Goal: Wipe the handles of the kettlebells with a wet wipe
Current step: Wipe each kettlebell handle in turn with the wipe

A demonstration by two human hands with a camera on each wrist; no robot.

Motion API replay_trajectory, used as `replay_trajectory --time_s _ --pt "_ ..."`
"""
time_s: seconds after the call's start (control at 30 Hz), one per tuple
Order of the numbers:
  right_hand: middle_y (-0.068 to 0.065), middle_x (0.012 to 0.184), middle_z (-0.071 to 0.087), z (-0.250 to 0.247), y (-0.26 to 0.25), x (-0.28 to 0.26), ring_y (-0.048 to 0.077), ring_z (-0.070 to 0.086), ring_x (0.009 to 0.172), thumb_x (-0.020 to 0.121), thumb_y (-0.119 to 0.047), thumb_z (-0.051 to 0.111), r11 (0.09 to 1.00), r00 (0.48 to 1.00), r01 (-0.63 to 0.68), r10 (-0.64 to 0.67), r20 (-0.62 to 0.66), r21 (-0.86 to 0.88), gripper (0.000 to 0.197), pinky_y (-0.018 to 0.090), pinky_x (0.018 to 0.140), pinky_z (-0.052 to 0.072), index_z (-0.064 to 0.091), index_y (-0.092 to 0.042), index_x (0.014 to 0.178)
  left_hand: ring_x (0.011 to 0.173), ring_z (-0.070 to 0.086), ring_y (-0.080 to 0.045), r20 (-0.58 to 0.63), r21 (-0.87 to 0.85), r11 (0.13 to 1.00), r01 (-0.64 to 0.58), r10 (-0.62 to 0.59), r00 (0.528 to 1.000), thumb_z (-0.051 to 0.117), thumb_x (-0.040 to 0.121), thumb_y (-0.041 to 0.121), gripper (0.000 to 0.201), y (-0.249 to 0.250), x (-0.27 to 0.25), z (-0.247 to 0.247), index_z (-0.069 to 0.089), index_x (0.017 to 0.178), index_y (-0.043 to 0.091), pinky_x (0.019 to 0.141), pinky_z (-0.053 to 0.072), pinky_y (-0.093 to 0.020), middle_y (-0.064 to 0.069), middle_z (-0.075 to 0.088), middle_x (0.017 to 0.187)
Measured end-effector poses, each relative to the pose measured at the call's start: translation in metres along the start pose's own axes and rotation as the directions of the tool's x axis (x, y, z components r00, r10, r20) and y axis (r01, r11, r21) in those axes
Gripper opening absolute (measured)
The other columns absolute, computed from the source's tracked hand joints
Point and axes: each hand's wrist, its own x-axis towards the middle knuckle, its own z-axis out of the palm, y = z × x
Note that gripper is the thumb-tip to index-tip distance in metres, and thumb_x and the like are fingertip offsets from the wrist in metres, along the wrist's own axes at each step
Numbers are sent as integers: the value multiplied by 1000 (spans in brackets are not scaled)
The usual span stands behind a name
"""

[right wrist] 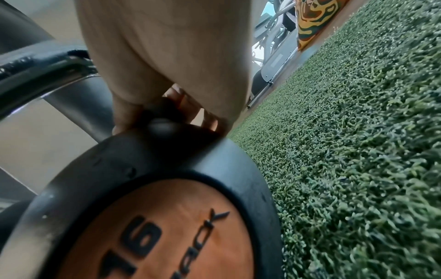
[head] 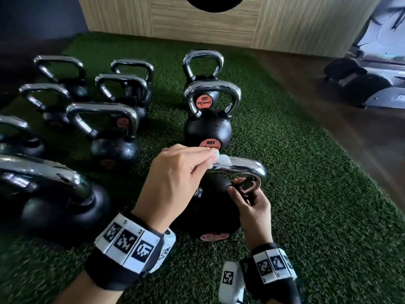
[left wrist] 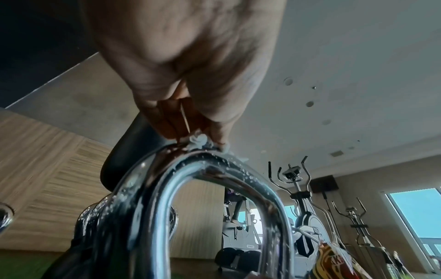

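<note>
Head view — left hand grip pinching wipe on handle, right hand grip clamping handle base, fingertips hidden.

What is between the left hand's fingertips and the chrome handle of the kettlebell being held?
A crumpled white wet wipe lies between the left hand and the chrome handle; the head and left wrist views both show it.

Ten kettlebells counted in the head view: seven grouped at left, three in a single column at right, all on one green turf mat before one wooden box. Two hands, left hand and right hand, each with one marker-covered wristband; one wet wipe. In the left wrist view, two elliptical machines.
</note>
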Motion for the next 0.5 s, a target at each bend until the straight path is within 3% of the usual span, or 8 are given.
replay_trajectory --time_s 0.13,0.23,0.3,0.5 --pt "-1 98 78 0 2 0 18 75 92 79 -41 81 1000 1000 15 -15 -15 -8 30 52 87 60 73 -24 103 104 70 -4 -31 -1 1000 -8 8 999 72 97 24 21 -2 -8 3 78 117 18 89 59 -31 11 76 115" --pt "0 100 78 -1 2 1 20 75 94 79 -43 82 1000 1000 0 0 3 5 34 53 88 59 73 -23 104 105 71 3 -121 -117 985 124 -138 983 69 99 24 18 -15 -19 -2 80 114 19 91 57 -21 14 76 113" --pt "0 100 78 -2 2 1 20 75 94 78 -44 83 1000 1000 -6 5 13 8 35 52 86 60 73 -24 104 105 70 6 -135 -173 959 226 -250 959 66 101 28 21 -24 -27 -3 80 114 20 92 57 -21 12 77 113" --pt "2 100 78 -4 0 1 22 75 94 78 -39 83 999 999 -12 10 41 33 30 46 82 62 73 -24 102 100 73 2 -209 -254 926 279 -334 919 62 103 33 27 -42 -50 9 77 119 18 83 59 -19 9 77 112"
